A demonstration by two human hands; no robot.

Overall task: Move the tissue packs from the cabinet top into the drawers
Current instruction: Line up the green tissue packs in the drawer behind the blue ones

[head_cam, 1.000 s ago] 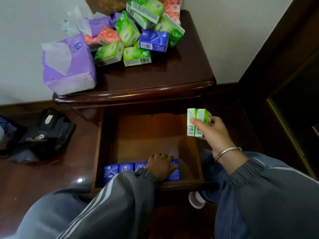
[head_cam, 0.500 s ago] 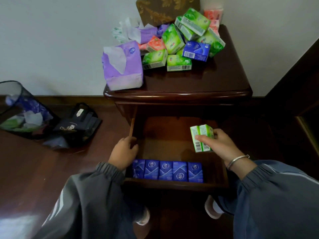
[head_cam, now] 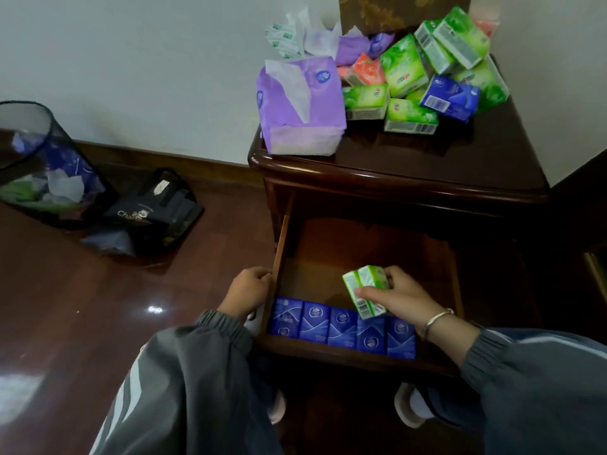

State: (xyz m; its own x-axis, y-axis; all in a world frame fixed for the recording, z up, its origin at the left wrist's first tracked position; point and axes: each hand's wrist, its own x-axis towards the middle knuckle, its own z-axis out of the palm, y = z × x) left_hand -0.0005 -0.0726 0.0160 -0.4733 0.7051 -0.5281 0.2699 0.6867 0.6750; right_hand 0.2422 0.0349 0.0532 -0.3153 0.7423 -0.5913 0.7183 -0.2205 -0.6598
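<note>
Held item: two green tissue packs (head_cam: 366, 290), side by side, tilted, over the open drawer (head_cam: 328, 254) just behind its front row.
Right hand (head_cam: 399, 298): pinches the green tissue packs, thumb on the near face, fingers curled round the far side; a metal bracelet (head_cam: 435, 320) sits on the wrist.
Left hand (head_cam: 249, 293): fingers curled over the top edge of the drawer's left wall, gripping it.
Drawer contents: five blue packs (head_cam: 341, 326) standing upright in a row, touching one another, along the inside of the front panel; bare wood behind them.
Cabinet top (head_cam: 460, 159): dark polished wood, above the drawer.
Pile of packs (head_cam: 402, 70): heaped at the back of the cabinet top; mostly green, one blue, a few orange-pink, lying at mixed angles.
Purple tissue bag (head_cam: 300, 103): large soft pack at the top's left front corner, a white sheet sticking out.
Floor (head_cam: 98, 307): glossy dark wood.
Mesh bin (head_cam: 42, 165): on the floor at far left by the wall, paper scraps inside.
Black bag (head_cam: 154, 211): slumped on the floor just beside the mesh bin.
</note>
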